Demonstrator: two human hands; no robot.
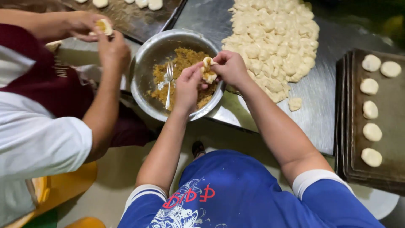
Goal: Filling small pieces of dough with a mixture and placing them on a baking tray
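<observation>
Both my hands hold one small piece of pale dough (208, 71) over a metal bowl (147, 55). My left hand (187, 86) pinches it from below and my right hand (230, 67) from the right side. The bowl holds brown crumbly filling (185, 59) and a fork (168, 82) lying in it. A big heap of cut dough pieces (274, 42) lies on the steel table just right of my right hand.
On the left a co-worker in a white shirt and dark red apron holds another filled dough piece (103, 26) in both hands. A dark tray (392, 126) at right carries several round dough balls. Another tray (126, 17) with dough rounds lies at the top.
</observation>
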